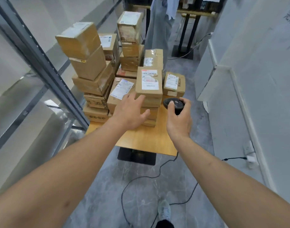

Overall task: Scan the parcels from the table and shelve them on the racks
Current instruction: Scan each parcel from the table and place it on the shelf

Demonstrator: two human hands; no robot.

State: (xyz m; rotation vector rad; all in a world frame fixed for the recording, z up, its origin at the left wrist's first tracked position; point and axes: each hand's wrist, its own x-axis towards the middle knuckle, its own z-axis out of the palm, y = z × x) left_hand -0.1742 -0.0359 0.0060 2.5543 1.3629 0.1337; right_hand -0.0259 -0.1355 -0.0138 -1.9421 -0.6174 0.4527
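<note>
1. A wooden surface point(146, 139) stands in a narrow aisle, and many brown cardboard parcels are piled on it.
2. The left hand point(130, 112) reaches out over the surface with its fingers spread wide and straight.
3. Its fingertips are at the front edge of a tall parcel point(149, 83) with a white label on top. I cannot tell if they touch it. The hand holds nothing.
4. That tall parcel sits on top of other boxes near the front of the pile.
5. The right hand point(179, 119) is curled round a black scanner point(173, 103). The thumb lies on top of it.
6. The scanner is just to the right of the tall parcel, above the right edge of the surface.
7. A flat parcel point(120, 91) with a slanted white label lies just left of the tall one.
8. A small parcel point(173, 84) with a white label sits behind the scanner.
9. On the left side a leaning stack point(88, 63) of boxes rises high.
10. At the back another stack point(130, 40) stands even taller.
11. A grey metal rack point(42, 63) runs along the left, close to the surface.
12. A white wall point(256, 79) is on the right.
13. A black cable point(141, 178) curls over the grey floor point(108, 186) under the arms.
14. A pale shoe point(164, 211) shows at the bottom.
</note>
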